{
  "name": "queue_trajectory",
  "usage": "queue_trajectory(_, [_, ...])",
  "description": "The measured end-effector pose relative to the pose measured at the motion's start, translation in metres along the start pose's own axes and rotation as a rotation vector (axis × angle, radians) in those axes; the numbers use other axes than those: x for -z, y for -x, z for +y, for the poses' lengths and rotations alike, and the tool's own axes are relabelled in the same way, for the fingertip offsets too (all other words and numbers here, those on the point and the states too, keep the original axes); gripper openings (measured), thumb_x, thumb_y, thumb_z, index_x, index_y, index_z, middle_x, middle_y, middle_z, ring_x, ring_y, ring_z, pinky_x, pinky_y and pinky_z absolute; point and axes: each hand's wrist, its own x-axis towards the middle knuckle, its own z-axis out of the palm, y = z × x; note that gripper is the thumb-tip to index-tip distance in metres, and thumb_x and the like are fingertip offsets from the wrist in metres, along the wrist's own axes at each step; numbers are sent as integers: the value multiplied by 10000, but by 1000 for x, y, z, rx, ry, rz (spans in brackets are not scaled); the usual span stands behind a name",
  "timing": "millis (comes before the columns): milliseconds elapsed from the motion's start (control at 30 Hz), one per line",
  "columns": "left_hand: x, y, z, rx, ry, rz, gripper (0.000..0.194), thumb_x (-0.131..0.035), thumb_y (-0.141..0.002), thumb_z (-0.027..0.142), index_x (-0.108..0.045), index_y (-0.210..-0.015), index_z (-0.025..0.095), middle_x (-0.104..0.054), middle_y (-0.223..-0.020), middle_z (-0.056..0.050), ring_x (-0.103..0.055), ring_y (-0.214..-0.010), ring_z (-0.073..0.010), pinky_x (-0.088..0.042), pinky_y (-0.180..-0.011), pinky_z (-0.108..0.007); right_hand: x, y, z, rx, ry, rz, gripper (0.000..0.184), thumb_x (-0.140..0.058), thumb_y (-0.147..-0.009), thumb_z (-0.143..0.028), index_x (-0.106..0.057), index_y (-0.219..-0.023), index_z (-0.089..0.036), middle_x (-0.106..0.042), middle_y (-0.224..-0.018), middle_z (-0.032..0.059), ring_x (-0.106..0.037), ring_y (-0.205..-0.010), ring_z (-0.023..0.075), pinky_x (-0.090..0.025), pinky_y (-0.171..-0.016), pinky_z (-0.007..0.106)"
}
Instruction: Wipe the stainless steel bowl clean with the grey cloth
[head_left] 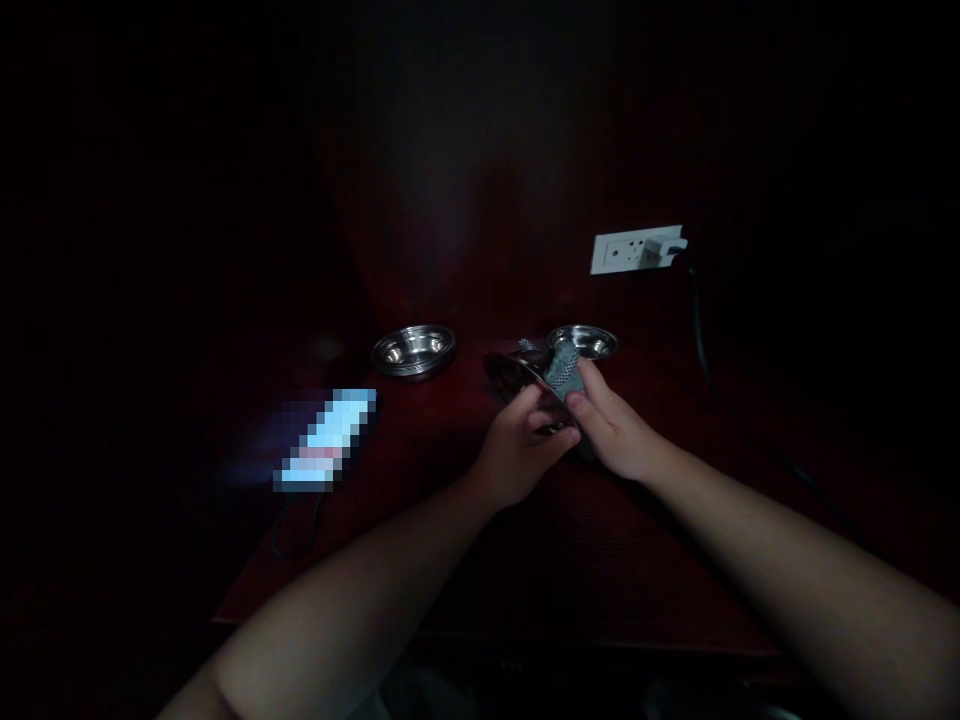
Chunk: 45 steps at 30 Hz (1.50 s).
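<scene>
A metal bowl (508,374), tilted on its side, is held up over the table between my two hands. My left hand (519,448) grips the bowl's near side with its fingers closed. In my right hand (613,420) is a bunched grey-green cloth (564,366) with a checkered edge, pressed against the bowl's rim. Just behind the cloth, another metal bowl (592,341) rests on the table. A stack of shiny metal bowls (415,350) stands to the left of my hands.
The dark red table (600,570) has its front edge near me. A lit phone (326,440), its screen blurred, lies at the left with a thin cord by it. On the wall is a white socket (619,252) with a charger, whose black cable (701,340) runs down the right side.
</scene>
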Motion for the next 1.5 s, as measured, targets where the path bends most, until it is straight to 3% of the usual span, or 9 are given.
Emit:
queue_trajectory(467, [-2,2,1,32,8,14,591,-735,-766,206,-495,-1306,192,-643,-1197,-120,-631,-1102,-260,-551,-870,-377,0,0,3,21,17,-3,541,-362,-975,-517,-325,-1412,-200,-511,-1347,163,-519,-1229,307,-395,-1070,565])
queue_trajectory(1200, [-1,2,0,53,-5,8,608,-740,-764,238,-501,-1322,200,-645,-1207,-125,-641,-1082,-263,-553,-859,-388,0,0,1,4,43,6,560,-363,-965,-540,-340,-1414,-206,-526,-1346,166,-522,-1233,326,-393,-1063,596])
queue_trajectory(1500, [0,1,-3,47,23,-15,638,-753,-741,187,-497,-1324,206,-604,-1283,-127,-589,-1180,-279,-524,-946,-438,1,0,3,7,55,28,566,-375,-961,-545,-336,-1425,-224,-534,-1334,149,-529,-1210,321,-388,-1066,587])
